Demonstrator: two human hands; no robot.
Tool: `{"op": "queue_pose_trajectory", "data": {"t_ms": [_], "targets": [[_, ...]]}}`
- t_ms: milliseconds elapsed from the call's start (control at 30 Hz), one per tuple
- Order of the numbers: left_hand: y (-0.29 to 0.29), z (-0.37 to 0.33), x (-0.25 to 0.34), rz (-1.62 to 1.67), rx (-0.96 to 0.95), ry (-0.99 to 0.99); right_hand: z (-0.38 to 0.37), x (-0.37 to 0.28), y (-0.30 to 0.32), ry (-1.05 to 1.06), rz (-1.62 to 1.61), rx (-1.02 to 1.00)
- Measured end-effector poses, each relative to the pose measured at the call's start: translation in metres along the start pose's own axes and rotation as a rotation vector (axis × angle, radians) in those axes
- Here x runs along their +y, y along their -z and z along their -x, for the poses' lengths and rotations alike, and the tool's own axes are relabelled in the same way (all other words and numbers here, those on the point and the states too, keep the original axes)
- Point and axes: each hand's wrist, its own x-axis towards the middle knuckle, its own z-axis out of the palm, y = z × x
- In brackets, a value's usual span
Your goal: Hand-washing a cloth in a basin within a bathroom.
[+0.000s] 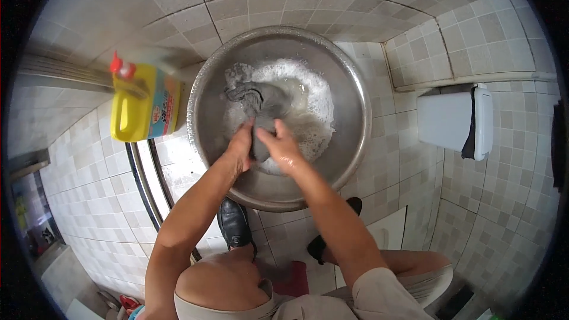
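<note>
A wet grey cloth [265, 102], perhaps a garment, lies bunched in a wide round metal basin [347, 163]. White suds [320, 98] and cloudy water surround it. My left hand [242, 142] grips the cloth's near end from the left, its fingers wrapped against the fabric. From the right, my right hand [280, 147] closes on the same part, thumb over the top. The two hands are close together, with a strip of cloth between them. The far part of the cloth sits crumpled in the foam. Some fingertips are hidden by the fabric.
Left of the basin stands a yellow jug [133, 109] with a red pump top. A sliding-door track [145, 172] runs along the floor there. On the right is a white bin [453, 120] with a black liner. My black shoes [235, 223] flank the basin's near side. Tiled walls enclose the space.
</note>
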Motion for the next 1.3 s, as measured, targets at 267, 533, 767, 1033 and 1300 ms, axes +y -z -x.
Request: {"op": "queue_pose_trajectory", "data": {"t_ms": [267,533,767,1033,1300], "targets": [[0.046,-0.063,-0.015,0.253,-0.253,-0.332,0.069,-0.067,-0.060,0.213,-0.176,0.074],[-0.011,0.008,0.000,0.333,-0.026,-0.172,-0.008,-0.044,-0.015,0.033,0.245,0.376],[-0.027,0.016,0.002,0.277,0.024,-0.029,0.003,-0.027,-0.005,0.064,0.182,0.408],[0.039,-0.046,-0.002,0.334,-0.271,-0.182,0.045,-0.067,-0.045,0.096,0.089,0.336],[-0.017,0.037,0.018,0.026,0.022,-0.251,-0.019,-0.001,0.029,0.019,0.580,0.405]]}}
